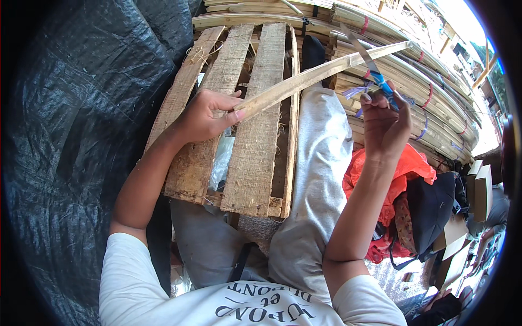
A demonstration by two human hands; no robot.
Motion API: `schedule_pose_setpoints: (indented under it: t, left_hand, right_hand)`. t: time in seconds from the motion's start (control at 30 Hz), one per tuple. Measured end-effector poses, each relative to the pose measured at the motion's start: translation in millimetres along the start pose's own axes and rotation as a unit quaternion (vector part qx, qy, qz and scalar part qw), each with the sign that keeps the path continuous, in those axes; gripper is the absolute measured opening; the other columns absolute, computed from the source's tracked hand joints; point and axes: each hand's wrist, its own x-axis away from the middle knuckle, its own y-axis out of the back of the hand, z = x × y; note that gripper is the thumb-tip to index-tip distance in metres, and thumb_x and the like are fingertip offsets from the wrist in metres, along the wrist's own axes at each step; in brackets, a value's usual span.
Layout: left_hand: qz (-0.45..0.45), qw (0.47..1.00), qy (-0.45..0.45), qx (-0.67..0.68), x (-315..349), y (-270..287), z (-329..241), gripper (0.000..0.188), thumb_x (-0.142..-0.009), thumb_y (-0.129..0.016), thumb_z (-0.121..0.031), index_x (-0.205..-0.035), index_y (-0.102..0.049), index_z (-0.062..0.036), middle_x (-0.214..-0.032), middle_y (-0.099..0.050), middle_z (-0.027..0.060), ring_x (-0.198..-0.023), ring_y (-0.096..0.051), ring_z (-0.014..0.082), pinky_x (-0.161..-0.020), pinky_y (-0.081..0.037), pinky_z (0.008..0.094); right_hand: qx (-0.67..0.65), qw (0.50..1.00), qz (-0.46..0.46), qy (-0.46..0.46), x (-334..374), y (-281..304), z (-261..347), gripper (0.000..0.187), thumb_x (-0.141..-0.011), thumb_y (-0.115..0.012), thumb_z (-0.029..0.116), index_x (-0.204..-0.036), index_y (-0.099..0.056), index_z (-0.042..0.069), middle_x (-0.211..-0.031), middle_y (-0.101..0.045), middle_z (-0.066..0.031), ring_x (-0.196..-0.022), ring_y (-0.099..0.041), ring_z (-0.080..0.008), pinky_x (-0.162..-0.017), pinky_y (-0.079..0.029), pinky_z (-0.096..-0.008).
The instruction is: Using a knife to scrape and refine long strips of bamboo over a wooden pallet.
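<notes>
My left hand pinches the near end of a long pale bamboo strip between thumb and fingers. The strip slants up to the right over a slatted wooden crate and past its right edge. In my right hand is a knife with a blue handle, its blade pointing up and to the left. The blade crosses the strip near its far end; whether the two touch I cannot tell. The crate stands in front of me between my legs, with bits of fibre on its slats.
Bundles of bamboo strips, tied with red and purple bands, lie along the back and right. A black tarpaulin hangs at the left. To the right of my leg are a red plastic bag, a dark bag and cardboard boxes.
</notes>
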Motion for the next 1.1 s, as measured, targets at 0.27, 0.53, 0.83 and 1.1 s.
schedule_pose_setpoints:
  t: [0.27, 0.53, 0.83, 1.1]
  left_hand:
    - [0.008, 0.968, 0.016, 0.252, 6, 22, 9, 0.038, -0.074, -0.068, -0.021, -0.09, -0.075, 0.0139, -0.092, -0.074, 0.0301, -0.094, -0.074, 0.0337, -0.093, -0.058, 0.04]
    - [0.102, 0.912, 0.08, 0.388, 13, 33, 6, 0.035, -0.068, -0.069, -0.028, -0.061, -0.063, 0.0053, -0.07, -0.068, 0.0173, -0.064, -0.066, 0.0226, -0.061, -0.05, 0.0297]
    - [0.15, 0.962, -0.004, 0.227, 5, 22, 16, 0.035, -0.076, -0.068, -0.028, -0.06, -0.058, 0.0014, -0.065, -0.061, 0.0096, -0.061, -0.054, 0.0164, -0.06, -0.04, 0.0319]
    - [0.059, 0.997, -0.014, 0.055, -5, 9, -15, 0.049, -0.083, -0.078, -0.04, -0.11, -0.072, 0.0, -0.113, -0.068, 0.0119, -0.11, -0.064, 0.0225, -0.098, -0.048, 0.0378]
  right_hand:
    - [-0.059, 0.994, -0.022, -0.09, -5, 20, -35, 0.027, -0.097, -0.055, 0.0, -0.124, -0.059, -0.002, -0.097, -0.066, -0.0123, -0.087, -0.063, -0.0231, -0.086, -0.055, -0.0394]
    - [0.128, 0.975, -0.085, -0.158, 2, 13, -91, 0.026, -0.104, -0.064, 0.029, -0.087, -0.054, 0.011, -0.073, -0.057, 0.0017, -0.062, -0.056, -0.0114, -0.064, -0.054, -0.0313]
    - [0.069, 0.988, -0.039, -0.136, 8, 1, -117, 0.032, -0.1, -0.071, 0.017, -0.078, -0.049, 0.012, -0.093, -0.068, -0.0077, -0.086, -0.071, -0.0185, -0.077, -0.063, -0.0341]
    - [0.133, 0.987, -0.061, -0.059, 27, 5, -142, 0.044, -0.098, -0.076, 0.015, -0.075, -0.039, 0.015, -0.086, -0.062, -0.0003, -0.078, -0.059, -0.0084, -0.074, -0.052, -0.0245]
